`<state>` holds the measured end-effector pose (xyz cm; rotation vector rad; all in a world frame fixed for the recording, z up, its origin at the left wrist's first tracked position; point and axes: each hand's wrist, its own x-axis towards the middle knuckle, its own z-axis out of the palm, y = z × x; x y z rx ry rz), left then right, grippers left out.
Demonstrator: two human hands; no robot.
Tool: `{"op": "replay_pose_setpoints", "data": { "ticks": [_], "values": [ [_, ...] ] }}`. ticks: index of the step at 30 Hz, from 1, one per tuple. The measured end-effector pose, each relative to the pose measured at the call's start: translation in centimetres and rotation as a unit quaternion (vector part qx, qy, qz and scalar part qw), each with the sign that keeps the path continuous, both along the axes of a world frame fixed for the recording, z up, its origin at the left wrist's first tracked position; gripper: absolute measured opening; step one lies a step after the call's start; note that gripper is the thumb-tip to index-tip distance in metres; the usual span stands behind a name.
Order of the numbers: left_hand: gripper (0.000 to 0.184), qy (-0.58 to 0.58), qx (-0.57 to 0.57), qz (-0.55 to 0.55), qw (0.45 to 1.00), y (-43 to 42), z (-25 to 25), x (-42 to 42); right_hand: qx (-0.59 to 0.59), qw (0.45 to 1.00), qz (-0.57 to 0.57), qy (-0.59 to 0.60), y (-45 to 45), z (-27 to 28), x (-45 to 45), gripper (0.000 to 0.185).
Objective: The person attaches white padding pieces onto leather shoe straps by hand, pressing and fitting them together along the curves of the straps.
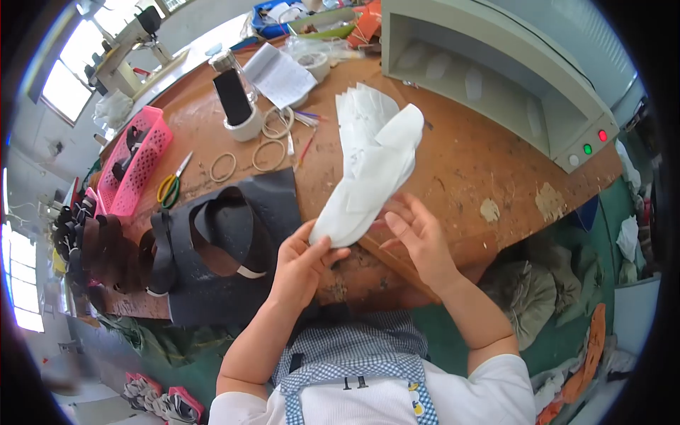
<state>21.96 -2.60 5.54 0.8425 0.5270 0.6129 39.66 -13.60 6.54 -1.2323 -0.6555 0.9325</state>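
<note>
My left hand pinches the heel end of a white insole-shaped piece, its thumb on top and its fingers underneath. The piece tilts up and away, with its wider end folded or overlapped. Just beyond it, partly covered, lies a fanned stack of white sheets; whether these are held together with it I cannot tell. Beside the piece's right edge is my right hand, its fingers apart and partly curled, some fingertips close to or behind the edge. Left of my hands, a dark strap loop rests on a black mat.
A grey machine with lit buttons stands at the back right. Scissors, a pink basket, tape rings and a phone on a stand occupy the left of the brown table. Cloth piles lie below its right edge.
</note>
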Motion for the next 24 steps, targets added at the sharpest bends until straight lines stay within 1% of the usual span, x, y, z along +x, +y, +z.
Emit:
{"op": "replay_pose_setpoints", "data": {
  "ticks": [1, 2, 3, 4, 5, 6, 7, 8, 9, 10, 12, 13, 14, 16, 19, 22, 23, 24],
  "values": [
    [0.039, 0.016, -0.030, -0.038, 0.999, -0.8, -0.8, -1.2, -0.003, 0.998, 0.012, 0.055, -0.6, -0.6, -0.5, 0.033],
    [0.039, 0.027, -0.034, -0.047, 0.998, -1.8, -1.5, -1.5, -0.006, 0.994, 0.024, 0.110, -1.1, -1.3, -1.0, 0.031],
    [0.039, 0.038, -0.037, -0.054, 0.997, -2.9, -2.2, -1.6, 0.029, 0.993, 0.033, 0.108, -1.5, -2.9, -1.7, 0.028],
    [0.040, 0.050, -0.039, -0.058, 0.996, -3.7, -2.8, -1.9, 0.016, 0.994, 0.023, 0.109, -2.0, -3.9, -2.2, 0.027],
    [0.046, 0.117, -0.008, -0.071, 0.991, -4.0, -3.1, -2.0, 0.003, 0.994, 0.014, 0.111, -2.3, -4.8, -2.7, 0.026],
    [0.049, 0.190, 0.150, -0.027, 0.970, -4.6, -3.0, -2.2, -0.008, 0.994, 0.006, 0.113, -2.6, -5.2, -3.1, 0.025],
    [0.053, 0.256, 0.306, 0.015, 0.917, -5.2, -2.3, -2.1, -0.022, 0.997, 0.001, 0.078, -2.8, -5.3, -3.2, 0.022],
    [0.056, 0.314, 0.451, 0.057, 0.833, -5.5, -1.9, -2.1, -0.033, 0.999, 0.014, 0.038, -2.9, -5.2, -3.1, 0.021],
    [0.064, 0.328, 0.620, 0.092, 0.706, -5.1, -2.4, -2.2, -0.046, 0.999, 0.028, 0.001, -3.1, -5.1, -3.0, 0.021],
    [0.063, 0.309, 0.645, 0.087, 0.694, -5.2, -1.8, -2.0, -0.061, 0.997, 0.043, -0.036, -3.3, -5.0, -3.1, 0.020],
    [0.058, 0.274, 0.627, 0.062, 0.726, -5.6, -1.5, -1.6, -0.072, 0.994, 0.069, -0.052, -3.4, -4.4, -3.6, 0.019],
    [0.051, 0.274, 0.617, 0.062, 0.736, -5.7, -2.0, -1.2, -0.075, 0.992, 0.083, -0.064, -3.3, -4.0, -3.7, 0.019],
    [0.043, 0.258, 0.580, 0.075, 0.769, -5.6, -2.5, -1.0, -0.074, 0.991, 0.086, -0.074, -3.2, -3.7, -3.9, 0.020],
    [0.038, 0.249, 0.513, 0.073, 0.818, -5.2, -3.3, -0.8, -0.071, 0.989, 0.088, -0.094, -3.1, -3.4, -4.3, 0.022],
    [0.035, 0.222, 0.338, 0.053, 0.913, -4.8, -4.5, -1.0, -0.055, 0.991, 0.104, -0.065, -3.3, -4.3, -5.3, 0.025],
    [0.035, 0.221, 0.325, 0.039, 0.919, -4.8, -4.8, -1.4, -0.053, 0.987, 0.107, -0.109, -3.6, -5.3, -5.4, 0.027],
    [0.034, 0.227, 0.333, 0.035, 0.915, -5.0, -4.2, -1.3, -0.074, 0.983, 0.110, -0.124, -3.6, -5.3, -5.3, 0.025],
    [0.035, 0.229, 0.310, 0.038, 0.922, -4.9, -4.3, -1.3, -0.062, 0.980, 0.108, -0.157, -3.4, -5.1, -5.3, 0.024]
  ]
}}
